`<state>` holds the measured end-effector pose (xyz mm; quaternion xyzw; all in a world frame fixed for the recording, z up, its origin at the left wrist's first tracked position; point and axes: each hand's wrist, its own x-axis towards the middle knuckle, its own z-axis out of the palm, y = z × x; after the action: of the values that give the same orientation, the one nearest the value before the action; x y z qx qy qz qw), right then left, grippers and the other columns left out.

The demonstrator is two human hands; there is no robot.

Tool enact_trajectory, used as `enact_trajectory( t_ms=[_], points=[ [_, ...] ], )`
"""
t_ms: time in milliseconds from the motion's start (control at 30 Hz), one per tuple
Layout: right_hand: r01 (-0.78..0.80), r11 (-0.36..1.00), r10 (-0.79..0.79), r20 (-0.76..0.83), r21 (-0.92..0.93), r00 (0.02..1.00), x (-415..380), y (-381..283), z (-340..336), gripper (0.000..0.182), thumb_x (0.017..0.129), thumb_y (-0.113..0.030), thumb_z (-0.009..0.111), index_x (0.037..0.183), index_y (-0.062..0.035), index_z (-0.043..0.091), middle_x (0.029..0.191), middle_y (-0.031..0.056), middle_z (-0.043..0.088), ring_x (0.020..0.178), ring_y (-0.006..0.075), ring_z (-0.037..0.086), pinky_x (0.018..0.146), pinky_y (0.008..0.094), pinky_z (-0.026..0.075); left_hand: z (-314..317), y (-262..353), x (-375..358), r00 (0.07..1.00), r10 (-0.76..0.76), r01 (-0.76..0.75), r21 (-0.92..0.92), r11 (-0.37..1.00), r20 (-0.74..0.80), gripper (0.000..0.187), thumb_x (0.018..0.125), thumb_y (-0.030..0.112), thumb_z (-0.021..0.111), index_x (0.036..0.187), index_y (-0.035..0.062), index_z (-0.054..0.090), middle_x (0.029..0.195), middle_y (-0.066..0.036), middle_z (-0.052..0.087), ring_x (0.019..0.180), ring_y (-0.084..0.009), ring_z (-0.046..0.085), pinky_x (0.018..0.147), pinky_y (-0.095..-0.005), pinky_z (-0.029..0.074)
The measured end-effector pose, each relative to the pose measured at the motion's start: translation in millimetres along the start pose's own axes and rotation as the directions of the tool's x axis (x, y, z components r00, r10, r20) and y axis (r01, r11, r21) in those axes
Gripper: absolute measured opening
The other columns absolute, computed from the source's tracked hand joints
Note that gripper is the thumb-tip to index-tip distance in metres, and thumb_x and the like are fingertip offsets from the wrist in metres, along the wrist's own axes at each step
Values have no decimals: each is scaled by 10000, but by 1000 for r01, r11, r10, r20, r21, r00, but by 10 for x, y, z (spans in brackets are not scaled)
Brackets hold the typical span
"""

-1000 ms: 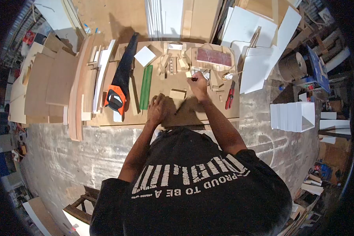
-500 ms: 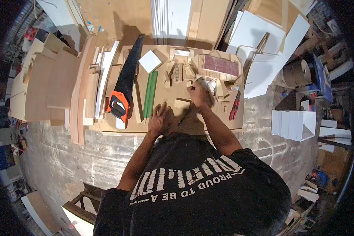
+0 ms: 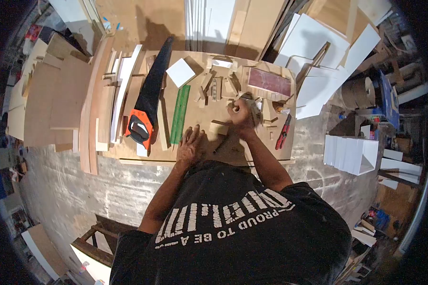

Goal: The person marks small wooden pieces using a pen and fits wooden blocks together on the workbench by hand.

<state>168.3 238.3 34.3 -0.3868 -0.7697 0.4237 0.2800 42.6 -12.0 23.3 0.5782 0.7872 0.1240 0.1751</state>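
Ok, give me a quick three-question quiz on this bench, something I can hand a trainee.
1. True or false: the handsaw lies untouched, apart from both hands.
2. Which lies between the handsaw and the left hand? A green ruler, B red cutter, C white square.
3. Fill in: the left hand rests flat on the ____.

Key: 1 true. 2 A. 3 board; meanwhile the right hand works among small wood pieces, its grip unclear.

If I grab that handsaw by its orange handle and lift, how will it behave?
The handsaw would probably lift blade-heavy: the long dark blade reaches far beyond the orange handle. The thin blade may flex or wobble. It lies flat on the work board between wood strips, so it seems unlikely to roll, though its tip might drag across them.
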Motion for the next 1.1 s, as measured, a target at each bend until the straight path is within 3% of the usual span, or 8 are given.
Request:
enact_trajectory(
  t_ms=[100,200,300,500,700,800,900,1100],
  points=[
    [123,945,-169,-130,-302,977,168,-138,-72,428,776,-117,773,1128,-7,555,1062,215,605,1013,399,581,884,466,464,-8,3,-5,1000,0,0,-13,1000,-15,839,793,286,699,1541,245,322,1652,-17,166,1491,-318,204,1158,-503,312],
    [167,927,-177,-1,-337,984,502,7,-92,656,766,-107,764,1345,-33,463,1269,241,567,1189,427,532,1012,470,433,0,10,-11,1000,0,0,-7,1000,-21,839,793,272,697,1542,248,322,1652,-17,166,1490,-318,207,1156,-500,315],
    [185,911,-144,135,-370,980,717,-201,-180,772,761,-103,744,1442,-52,382,1359,257,527,1259,431,502,1055,472,420,59,-31,11,1000,11,-11,22,1000,-22,844,788,258,700,1542,250,323,1652,-19,166,1489,-322,210,1158,-498,311],
    [128,871,13,284,-474,959,940,-43,-71,821,757,-137,739,1475,-79,346,1370,257,523,1268,437,492,1073,485,400,-27,25,2,1000,-20,20,12,1000,9,840,792,283,721,1536,237,333,1649,-25,170,1491,-333,206,1165,-500,303],
    [190,883,-116,194,-429,974,871,33,-31,868,694,-181,762,1454,-18,375,1318,257,565,1219,449,532,1078,514,388,-36,48,2,1000,-13,12,14,1000,20,865,796,332,745,1538,238,311,1648,-28,168,1494,-340,197,1170,-510,293],
    [186,870,-65,268,-457,961,873,-92,-106,926,675,-214,786,1475,-35,354,1396,227,519,1295,422,479,1072,521,394,-100,78,10,998,-29,29,7,1000,53,879,791,330,752,1538,235,300,1648,-28,166,1493,-342,196,1175,-512,286],
    [347,790,-207,313,-505,927,907,8,-99,976,653,-233,801,1494,-66,334,1454,213,469,1335,398,445,1050,531,414,-113,78,8,998,-31,32,-5,999,49,886,784,322,758,1538,234,300,1647,-28,168,1493,-343,196,1180,-510,279],
    [239,785,-1,385,-571,923,935,22,-142,1048,637,-232,809,1535,-123,279,1488,182,444,1353,391,431,1092,532,369,-51,29,0,1000,5,-6,-47,999,-14,884,783,306,755,1538,238,300,1647,-27,172,1494,-343,197,1185,-511,272]
  ],
)
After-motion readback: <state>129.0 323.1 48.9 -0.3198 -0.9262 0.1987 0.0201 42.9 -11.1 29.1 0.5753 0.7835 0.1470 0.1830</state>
